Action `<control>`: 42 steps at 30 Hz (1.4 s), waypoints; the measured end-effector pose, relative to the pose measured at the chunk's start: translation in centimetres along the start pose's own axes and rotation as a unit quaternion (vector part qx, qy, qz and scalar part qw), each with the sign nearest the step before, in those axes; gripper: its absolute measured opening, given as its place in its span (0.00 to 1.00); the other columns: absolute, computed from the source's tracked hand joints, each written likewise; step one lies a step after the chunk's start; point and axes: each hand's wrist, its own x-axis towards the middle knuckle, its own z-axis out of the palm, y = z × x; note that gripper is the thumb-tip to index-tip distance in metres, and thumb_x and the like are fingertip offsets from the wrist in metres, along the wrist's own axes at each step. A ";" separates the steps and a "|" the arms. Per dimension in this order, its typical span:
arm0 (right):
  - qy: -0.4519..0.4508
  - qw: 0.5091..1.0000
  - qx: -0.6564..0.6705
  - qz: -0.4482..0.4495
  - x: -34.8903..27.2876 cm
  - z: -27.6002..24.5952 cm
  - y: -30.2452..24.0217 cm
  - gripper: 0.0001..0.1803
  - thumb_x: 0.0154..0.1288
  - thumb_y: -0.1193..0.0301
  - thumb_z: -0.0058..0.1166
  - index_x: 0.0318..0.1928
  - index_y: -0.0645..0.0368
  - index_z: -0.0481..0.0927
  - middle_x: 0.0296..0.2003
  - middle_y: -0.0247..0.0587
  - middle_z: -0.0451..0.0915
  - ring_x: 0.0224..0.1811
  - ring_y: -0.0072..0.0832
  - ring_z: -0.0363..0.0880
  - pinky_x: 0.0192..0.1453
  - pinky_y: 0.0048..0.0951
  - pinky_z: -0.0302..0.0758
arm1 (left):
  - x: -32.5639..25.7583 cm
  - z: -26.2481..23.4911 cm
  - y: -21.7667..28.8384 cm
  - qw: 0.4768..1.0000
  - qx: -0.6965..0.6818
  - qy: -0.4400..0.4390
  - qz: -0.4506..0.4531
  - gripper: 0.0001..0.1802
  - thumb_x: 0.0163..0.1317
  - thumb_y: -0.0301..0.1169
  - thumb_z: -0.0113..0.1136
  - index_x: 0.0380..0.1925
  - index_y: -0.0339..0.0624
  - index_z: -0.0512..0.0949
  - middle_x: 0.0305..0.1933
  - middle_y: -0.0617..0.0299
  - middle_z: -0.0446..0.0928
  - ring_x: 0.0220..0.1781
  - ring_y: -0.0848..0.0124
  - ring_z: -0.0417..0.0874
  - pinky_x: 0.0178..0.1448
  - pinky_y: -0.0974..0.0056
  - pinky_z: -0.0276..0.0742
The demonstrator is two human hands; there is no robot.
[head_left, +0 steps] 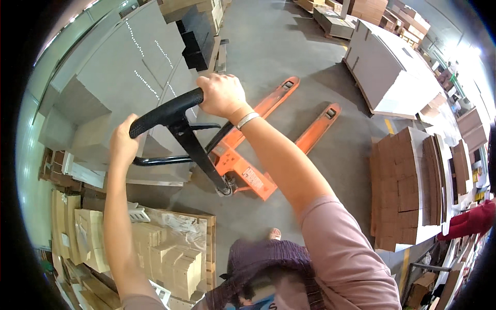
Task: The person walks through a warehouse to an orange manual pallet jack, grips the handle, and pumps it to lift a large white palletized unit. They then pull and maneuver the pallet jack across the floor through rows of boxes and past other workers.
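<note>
Both hands, left hand (pixel 123 140) and right hand (pixel 222 95), grip pallet jack handle (pixel 165 111); 2 orange forks (pixel 305 121) could clip grey board stack (pixel 124 77) if swung wide.

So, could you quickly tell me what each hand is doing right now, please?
Left hand: closed on the black looped handle of the orange pallet jack.
Right hand: closed on the same handle's other end.

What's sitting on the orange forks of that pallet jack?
Nothing: both forks of the pallet jack lie bare on the concrete floor. Their near ends are hidden behind the right forearm.
</note>
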 end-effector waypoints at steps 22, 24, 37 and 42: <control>0.023 0.991 -0.082 0.100 17.6 15.8 8.2 0.09 0.45 0.67 0.59 0.30 0.54 0.78 0.28 0.45 0.80 0.35 0.46 0.83 0.43 0.44 0.76 | 27.7 9.5 -15.3 0.989 -0.073 0.024 0.130 0.12 0.52 0.20 0.58 0.36 0.48 0.77 0.28 0.49 0.77 0.33 0.47 0.80 0.35 0.54 0.73; 0.032 0.992 -0.076 0.098 18.8 16.9 9.3 0.10 0.45 0.66 0.60 0.27 0.55 0.76 0.27 0.44 0.79 0.35 0.47 0.82 0.42 0.45 0.76 | 29.7 10.4 -15.6 0.988 -0.071 0.031 0.131 0.12 0.52 0.19 0.57 0.35 0.46 0.76 0.27 0.49 0.76 0.33 0.47 0.80 0.35 0.54 0.73; 0.014 0.989 -0.063 0.135 26.1 23.2 14.4 0.11 0.44 0.71 0.60 0.31 0.54 0.75 0.29 0.43 0.77 0.37 0.44 0.81 0.44 0.42 0.72 | 42.1 14.8 -19.6 0.987 -0.093 0.024 0.131 0.17 0.46 0.10 0.51 0.34 0.43 0.76 0.26 0.54 0.74 0.29 0.61 0.76 0.37 0.63 0.72; 0.037 0.987 -0.063 0.144 28.8 25.4 15.9 0.10 0.45 0.71 0.60 0.30 0.54 0.75 0.28 0.43 0.77 0.35 0.43 0.81 0.42 0.42 0.72 | 46.7 16.2 -20.6 0.981 -0.114 0.028 0.154 0.16 0.46 0.10 0.49 0.32 0.40 0.75 0.29 0.53 0.75 0.30 0.59 0.76 0.38 0.64 0.73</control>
